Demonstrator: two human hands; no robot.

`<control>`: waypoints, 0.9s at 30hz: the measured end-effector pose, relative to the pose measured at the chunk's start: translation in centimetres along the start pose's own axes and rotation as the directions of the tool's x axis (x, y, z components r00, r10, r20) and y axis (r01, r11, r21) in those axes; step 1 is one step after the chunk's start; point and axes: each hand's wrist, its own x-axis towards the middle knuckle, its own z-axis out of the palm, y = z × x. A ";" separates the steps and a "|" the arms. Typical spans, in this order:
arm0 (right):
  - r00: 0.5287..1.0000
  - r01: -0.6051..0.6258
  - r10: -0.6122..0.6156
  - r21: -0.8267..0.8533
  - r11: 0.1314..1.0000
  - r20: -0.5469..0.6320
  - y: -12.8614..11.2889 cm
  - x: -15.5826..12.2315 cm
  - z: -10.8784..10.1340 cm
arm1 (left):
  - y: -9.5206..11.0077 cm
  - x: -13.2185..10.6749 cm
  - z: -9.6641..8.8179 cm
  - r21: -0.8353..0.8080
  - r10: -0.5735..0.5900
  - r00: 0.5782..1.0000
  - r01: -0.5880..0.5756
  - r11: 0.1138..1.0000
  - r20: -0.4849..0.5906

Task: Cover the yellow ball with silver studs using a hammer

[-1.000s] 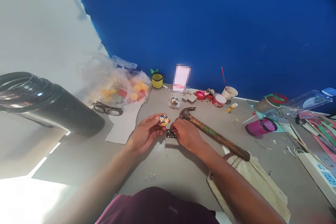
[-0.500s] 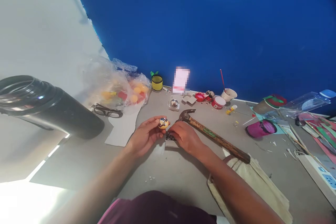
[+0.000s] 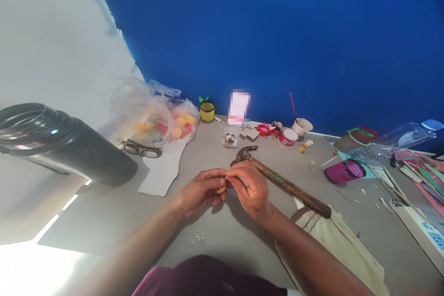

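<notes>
My left hand (image 3: 198, 194) is closed around a small yellow ball (image 3: 220, 189), whose surface carried shiny mirror-like pieces half a second ago. Fingers now cover most of it. My right hand (image 3: 251, 190) meets the left at the ball's top, thumb and forefinger pinched together. Whatever lies in that pinch is too small to make out. Behind the hands lies a claw hammer (image 3: 289, 184) with a worn wooden handle. Farther back, a silver mirrored ball (image 3: 229, 138) rests on a small pale base. The little box of dark glittering bits is hidden by my hands.
A large dark cylinder (image 3: 69, 143) leans in at left, near eyeglasses (image 3: 142, 149) and a plastic bag (image 3: 166, 120). Beige cloth (image 3: 342, 245) lies at right, before a power strip (image 3: 421, 226). Along the back stand a paper cup (image 3: 301, 126), a red-white tub (image 3: 288, 136) and a yellow-topped glue tube (image 3: 305, 146).
My right hand has lifted from the small box of glittering bits and come to the ball. My left hand has lowered slightly and turned, covering more of the ball.
</notes>
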 end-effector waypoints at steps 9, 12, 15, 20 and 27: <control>0.998 0.054 -0.054 0.022 0.998 0.036 -0.4 0.0 0.3 | 0.2 -0.3 0.4 -0.016 -0.018 1.000 0.018 1.000 0.014; 0.997 0.049 -0.051 0.033 0.998 0.053 -0.5 0.1 0.3 | 0.1 -0.2 0.2 0.005 0.026 1.000 -0.026 1.000 -0.008; 0.997 0.058 -0.058 0.012 0.998 0.055 -0.4 0.1 0.2 | 0.0 -0.3 0.2 0.019 0.027 1.000 -0.027 0.999 0.013; 0.988 0.135 -0.127 -0.101 0.986 0.085 -0.2 0.0 0.1 | 0.1 -0.2 0.4 -0.034 0.007 1.000 -0.007 0.999 0.004; 0.988 0.107 -0.101 -0.044 0.993 0.113 -0.3 0.3 -0.2 | 0.2 -0.1 0.2 -0.010 0.058 0.998 -0.058 0.998 -0.014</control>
